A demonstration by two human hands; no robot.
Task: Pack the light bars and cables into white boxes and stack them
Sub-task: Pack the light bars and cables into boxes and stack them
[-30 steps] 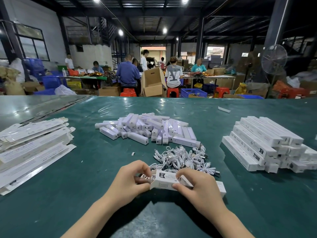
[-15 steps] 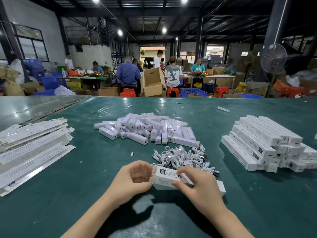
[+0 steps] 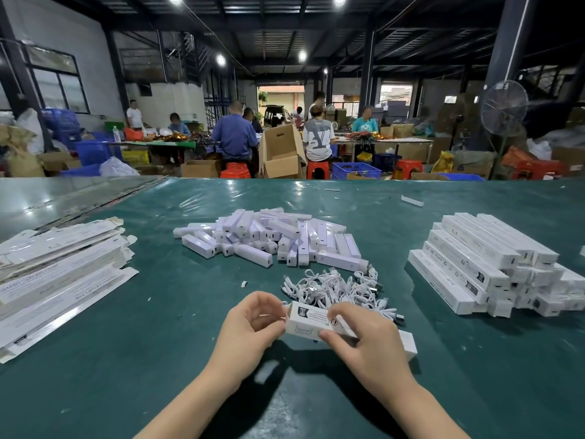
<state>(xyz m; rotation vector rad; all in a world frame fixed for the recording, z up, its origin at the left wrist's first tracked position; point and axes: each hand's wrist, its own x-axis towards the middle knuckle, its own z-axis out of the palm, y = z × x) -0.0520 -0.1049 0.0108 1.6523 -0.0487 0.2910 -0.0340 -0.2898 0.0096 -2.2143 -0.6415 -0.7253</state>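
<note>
The right grip [image 3: 367,343] was wrapped round the white box [image 3: 308,321], held just in front of the cables [image 3: 335,289] on the surface [image 3: 158,312]. The left grip [image 3: 250,327] pinched its end. A hurried tuck there could probably crease the flap or let the contents slip out.

The right hand [image 3: 370,346] is gripping the white box [image 3: 308,319] (printed face up); the left hand [image 3: 250,327] is holding its left end.

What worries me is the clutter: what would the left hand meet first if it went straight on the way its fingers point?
The left hand points its curled fingers at the left end of the white box that the right hand grips; it would meet that first, likely at once.
</note>
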